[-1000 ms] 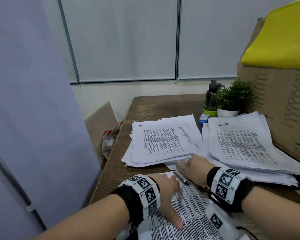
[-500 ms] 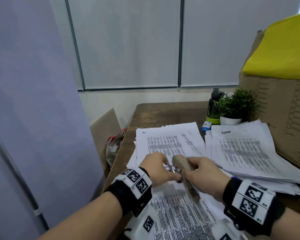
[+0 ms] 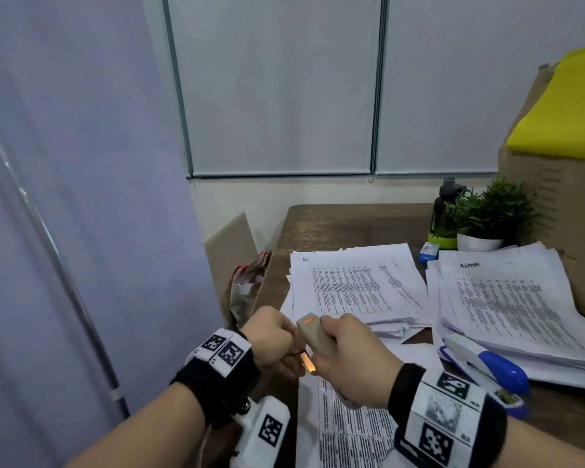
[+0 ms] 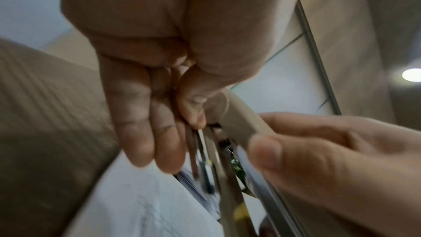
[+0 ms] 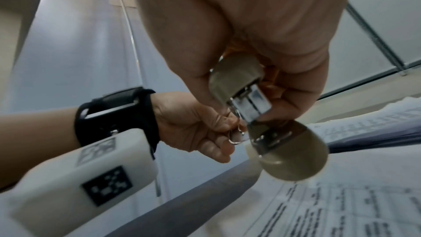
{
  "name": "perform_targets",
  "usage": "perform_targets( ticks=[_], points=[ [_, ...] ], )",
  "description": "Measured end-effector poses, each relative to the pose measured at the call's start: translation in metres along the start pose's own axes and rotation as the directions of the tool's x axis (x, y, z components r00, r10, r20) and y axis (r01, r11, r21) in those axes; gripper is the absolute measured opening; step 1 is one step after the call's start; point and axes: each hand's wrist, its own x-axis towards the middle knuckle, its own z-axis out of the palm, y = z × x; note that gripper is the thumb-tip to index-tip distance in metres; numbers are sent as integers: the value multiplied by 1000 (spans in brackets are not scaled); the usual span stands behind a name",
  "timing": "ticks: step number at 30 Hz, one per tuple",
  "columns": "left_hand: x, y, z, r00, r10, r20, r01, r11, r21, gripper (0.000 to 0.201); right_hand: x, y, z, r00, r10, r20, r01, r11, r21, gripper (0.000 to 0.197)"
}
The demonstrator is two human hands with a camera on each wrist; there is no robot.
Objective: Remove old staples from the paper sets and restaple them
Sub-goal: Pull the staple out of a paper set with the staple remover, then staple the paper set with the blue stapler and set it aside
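while the right hand (image 3: 348,359) curls its fingers round the small beige plastic stapler (image 3: 314,336), the left hand (image 3: 274,336) pinches something tiny at its metal mouth; light, stiff, best gripped mid-body.

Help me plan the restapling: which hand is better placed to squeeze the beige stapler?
Right. The right hand grips the beige stapler around its body; the left hand only pinches at its metal front end.

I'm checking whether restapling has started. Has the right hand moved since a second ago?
Yes. The right hand has lifted off the printed sheet and now grips the beige stapler above it, meeting the left hand.
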Motion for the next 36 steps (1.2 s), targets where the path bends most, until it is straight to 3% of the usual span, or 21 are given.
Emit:
perform_targets(
  ticks=[2,5,9,13,19,21,23,26,29,33,36],
  points=[
    [-2,-8,-15,999,-37,-28,37,999,-13,18,-1,-6,7,1000,-11,17,11,1000,-13,14],
    [0,-23,-42,974,-77,-214,76,997,-9,26,-4,-11,12,995,21,98,-29,996,85,10],
    [4,-55,-75,919,-86,-384,155,976,151,29,-4,-4,12,996,10,89,-10,1000,3,11],
    [4,-69,-79,930,-50,-364,177,929,326,16,-6,5,9,995,34,98,-33,999,-11,9],
    [11,-79,-85,920,-43,-389,255,820,512,18,-17,15,-10,992,97,84,-94,995,-41,18],
    [11,-73,-84,927,-45,-374,257,799,543,17,-22,19,-23,989,133,56,-135,991,21,24],
    [11,-64,-79,934,-28,-355,236,795,559,22,-26,22,-41,981,194,4,-194,975,110,10],
    [14,-51,-68,946,-16,-322,197,819,539,24,-24,39,-72,946,272,-175,-248,958,146,20],
    [17,-34,-48,976,-10,-216,130,828,545,18,-18,65,-100,869,333,-367,-277,940,199,32],
    [20,-17,-13,998,-62,-30,67,800,596,36,-13,105,-133,744,422,-518,-302,904,302,41],
    [28,-7,8,999,-45,20,18,717,697,39,-16,140,-151,709,421,-566,-369,905,212,29]
  ],
)
